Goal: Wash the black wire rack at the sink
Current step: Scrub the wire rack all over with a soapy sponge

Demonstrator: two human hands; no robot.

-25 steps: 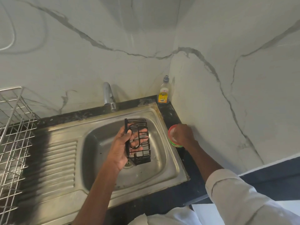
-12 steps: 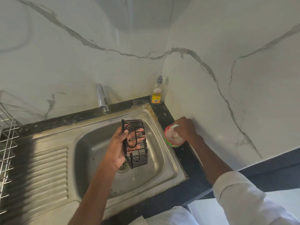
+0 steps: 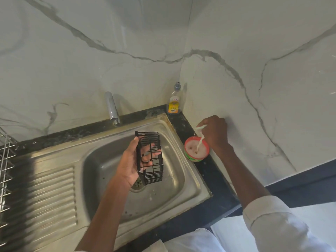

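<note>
My left hand [image 3: 131, 163] grips the black wire rack [image 3: 149, 158] and holds it upright over the steel sink basin [image 3: 172, 180], above the drain [image 3: 137, 184]. My right hand [image 3: 214, 132] is raised above a round red-and-green soap tub [image 3: 196, 150] on the dark counter at the sink's right. It pinches a pale, soapy scrubber [image 3: 201, 127], and a string of white soap stretches from it down into the tub.
A chrome tap [image 3: 111, 108] stands behind the basin. A dish-liquid bottle [image 3: 174, 102] sits in the back corner against the marble wall. The ribbed drainboard [image 3: 47, 197] lies to the left, with a wire dish rack [image 3: 6, 160] at the far left edge.
My right hand has lifted off the soap tub, pulling the soapy scrubber up with it. My left hand keeps the rack over the basin. The view has shifted right.
</note>
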